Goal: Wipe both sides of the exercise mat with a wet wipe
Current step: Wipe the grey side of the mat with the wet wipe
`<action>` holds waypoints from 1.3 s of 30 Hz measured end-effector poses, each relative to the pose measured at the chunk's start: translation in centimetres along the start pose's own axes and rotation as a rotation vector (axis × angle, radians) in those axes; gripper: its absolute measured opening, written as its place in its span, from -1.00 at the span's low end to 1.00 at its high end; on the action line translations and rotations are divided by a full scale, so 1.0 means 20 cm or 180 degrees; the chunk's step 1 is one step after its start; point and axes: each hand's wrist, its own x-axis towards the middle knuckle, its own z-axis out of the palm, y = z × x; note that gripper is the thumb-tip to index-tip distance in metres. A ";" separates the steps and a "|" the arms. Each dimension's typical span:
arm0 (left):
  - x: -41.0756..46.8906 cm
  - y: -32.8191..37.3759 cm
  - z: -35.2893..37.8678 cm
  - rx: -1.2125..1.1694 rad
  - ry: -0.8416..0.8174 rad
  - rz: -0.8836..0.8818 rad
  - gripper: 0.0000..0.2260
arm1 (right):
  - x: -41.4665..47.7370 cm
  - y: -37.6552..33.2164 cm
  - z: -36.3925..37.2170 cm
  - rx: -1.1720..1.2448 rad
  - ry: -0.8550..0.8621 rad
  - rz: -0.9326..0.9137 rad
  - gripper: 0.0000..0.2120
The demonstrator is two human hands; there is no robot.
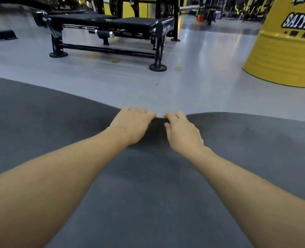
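The left hand [130,126] and right hand [184,133] both have fingers curled on the far edge of the grey exercise mat [148,185] lying on the floor [184,83] under them, so I guess it is about to be turned, with the other side left to wipe.

The yellow drum [287,51] bears white lettering reading "SAIYA", cut off by the frame.

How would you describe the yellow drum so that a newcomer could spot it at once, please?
From the dark grey exercise mat in the foreground, look across the pale grey floor to the far right edge. The yellow drum stands there, ribbed and lettered SAIYA in white, unlike the black bench to its left.
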 end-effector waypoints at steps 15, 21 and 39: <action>-0.40 0.20 0.42 -0.0477 -0.0594 -0.0025 -0.42 | -0.27 0.03 0.51 0.0034 -0.0530 -0.0070 -0.81; -0.65 0.36 0.49 -0.1079 -0.0773 -0.0321 -0.32 | -0.51 0.08 0.50 -0.0032 -0.0278 0.0026 -0.59; -1.39 0.70 -0.03 -0.1485 -0.1847 -0.0007 -0.42 | -1.38 0.03 0.17 -0.0042 -0.1309 -0.0696 -0.52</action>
